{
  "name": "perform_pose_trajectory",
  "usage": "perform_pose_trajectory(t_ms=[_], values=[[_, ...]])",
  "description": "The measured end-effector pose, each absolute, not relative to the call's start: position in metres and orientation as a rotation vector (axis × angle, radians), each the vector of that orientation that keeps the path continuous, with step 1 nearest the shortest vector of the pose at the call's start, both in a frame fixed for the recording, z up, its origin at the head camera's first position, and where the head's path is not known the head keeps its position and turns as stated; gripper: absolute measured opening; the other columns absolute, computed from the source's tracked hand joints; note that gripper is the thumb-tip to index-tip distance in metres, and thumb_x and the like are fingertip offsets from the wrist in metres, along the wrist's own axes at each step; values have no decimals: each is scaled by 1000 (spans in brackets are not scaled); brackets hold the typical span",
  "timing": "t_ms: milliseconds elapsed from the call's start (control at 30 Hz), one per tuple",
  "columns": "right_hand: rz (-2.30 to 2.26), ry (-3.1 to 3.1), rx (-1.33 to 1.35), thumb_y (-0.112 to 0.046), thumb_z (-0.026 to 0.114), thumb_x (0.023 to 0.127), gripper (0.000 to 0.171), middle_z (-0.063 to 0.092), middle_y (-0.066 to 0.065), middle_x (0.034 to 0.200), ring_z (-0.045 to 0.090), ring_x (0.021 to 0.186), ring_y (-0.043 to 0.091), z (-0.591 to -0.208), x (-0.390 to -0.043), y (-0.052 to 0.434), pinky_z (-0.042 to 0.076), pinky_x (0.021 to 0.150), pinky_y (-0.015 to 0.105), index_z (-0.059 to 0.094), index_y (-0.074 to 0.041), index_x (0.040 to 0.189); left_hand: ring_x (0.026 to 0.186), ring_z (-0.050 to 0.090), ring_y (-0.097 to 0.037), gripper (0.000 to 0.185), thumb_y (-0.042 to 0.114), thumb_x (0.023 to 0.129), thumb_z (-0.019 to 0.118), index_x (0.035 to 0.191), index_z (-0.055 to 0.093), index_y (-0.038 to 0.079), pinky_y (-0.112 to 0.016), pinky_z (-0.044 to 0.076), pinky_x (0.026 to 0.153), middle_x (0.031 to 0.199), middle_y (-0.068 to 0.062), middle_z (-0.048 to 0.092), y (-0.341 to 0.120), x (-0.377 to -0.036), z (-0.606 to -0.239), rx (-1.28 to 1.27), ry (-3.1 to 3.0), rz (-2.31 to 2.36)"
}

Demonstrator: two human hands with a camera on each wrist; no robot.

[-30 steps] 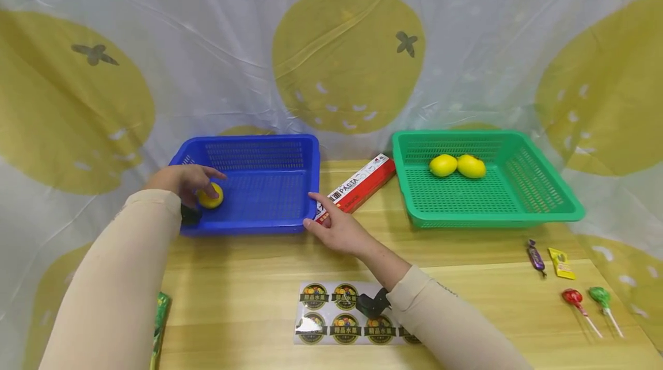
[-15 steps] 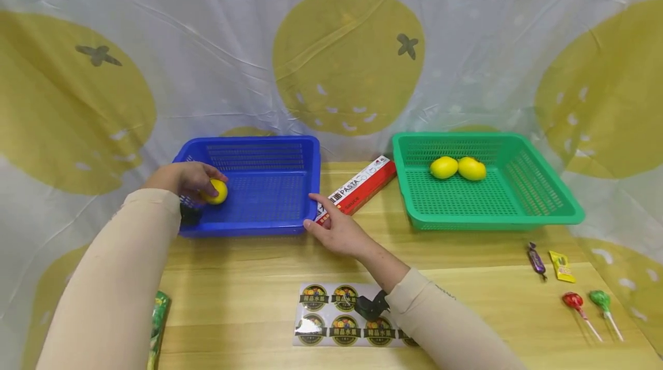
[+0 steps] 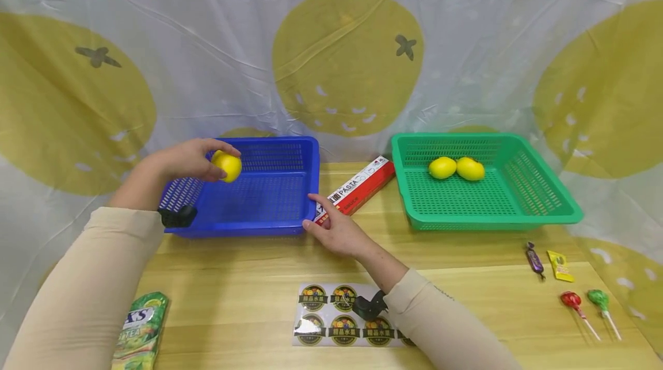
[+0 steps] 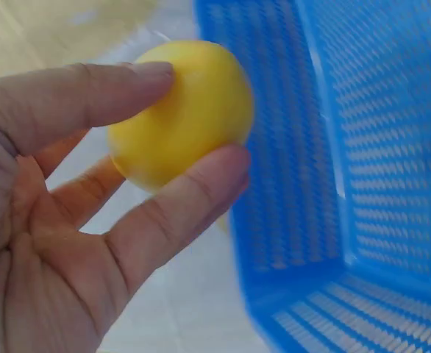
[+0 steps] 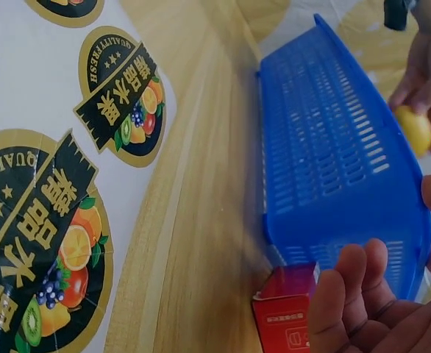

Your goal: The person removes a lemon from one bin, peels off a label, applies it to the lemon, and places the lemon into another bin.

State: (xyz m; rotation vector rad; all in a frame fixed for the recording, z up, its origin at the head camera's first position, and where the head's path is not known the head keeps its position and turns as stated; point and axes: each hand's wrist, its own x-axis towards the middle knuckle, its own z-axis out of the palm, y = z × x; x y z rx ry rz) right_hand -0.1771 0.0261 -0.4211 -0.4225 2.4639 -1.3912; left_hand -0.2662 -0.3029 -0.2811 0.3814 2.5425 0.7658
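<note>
My left hand (image 3: pixel 189 160) holds a lemon (image 3: pixel 230 168) between thumb and fingertips, raised above the left part of the blue basket (image 3: pixel 254 226). In the left wrist view the lemon (image 4: pixel 193 110) shows beside the basket's slotted wall (image 4: pixel 282 147). At the basket's front right corner my right hand (image 3: pixel 340 233) grips the rim with thumb and index finger. Its other fingers (image 5: pixel 348 279) are loosely bent near the outer wall in the right wrist view. Inside, the blue basket shows only its bare floor.
A red and white pasta box (image 3: pixel 362 186) lies between the baskets. Two lemons (image 3: pixel 456 168) sit in the green basket (image 3: pixel 481 219). Wrapped candies (image 3: pixel 535 260) and lollipops (image 3: pixel 572 301) lie at right. A sticker sheet (image 3: pixel 336 315) is in front; a green packet (image 3: pixel 142 330) lies at front left.
My left hand has taken hold of the lemon and lifted it from the blue basket's floor, upward and slightly right. The right hand stays at the rim.
</note>
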Motion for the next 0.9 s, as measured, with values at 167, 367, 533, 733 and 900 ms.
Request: perform_pose_trajectory(t_ms=[167, 367, 533, 733, 900], values=[[-1399, 2461, -418, -45, 65, 98, 68, 56, -1, 71, 51, 59, 13, -421, -177, 23, 41, 56, 25, 33, -37, 157, 112, 65, -38, 49, 9, 94, 71, 141, 56, 9, -25, 52, 82, 157, -21, 37, -297, -225, -273, 535, 2685, 869], [-1386, 2447, -443, -43, 65, 99, 68, 56, -1, 70, 51, 58, 12, -422, -177, 25, 41, 55, 24, 32, -35, 158, 102, 68, -24, 33, 17, 98, 70, 129, 62, 11, -22, 58, 78, 155, -11, 40, -286, -166, -275, 596, 2726, 1056], [-1438, 2432, -469, -38, 67, 99, 68, 57, 0, 71, 52, 59, 12, -419, -179, 34, 43, 56, 24, 34, -31, 158, 99, 63, -8, 26, 14, 98, 69, 123, 67, 19, -18, 53, 80, 148, -2, 48, -269, -128, -279, 697, 2852, 1067], [-1479, 2380, -507, -32, 70, 97, 73, 60, 4, 81, 57, 68, 13, -427, -165, 55, 48, 60, 26, 32, -28, 160, 102, 67, -8, 53, 3, 97, 67, 145, 52, 19, -22, 60, 80, 147, 5, 48, -248, -94, -294, 713, 2769, 1366], [-1361, 2341, -552, -34, 70, 97, 74, 60, 5, 92, 58, 72, 13, -427, -142, 84, 49, 62, 26, 32, -29, 160, 107, 70, -15, 65, 4, 92, 74, 149, 47, 17, -30, 62, 82, 153, -6, 44, -228, -79, -319, 611, 2535, 1574]])
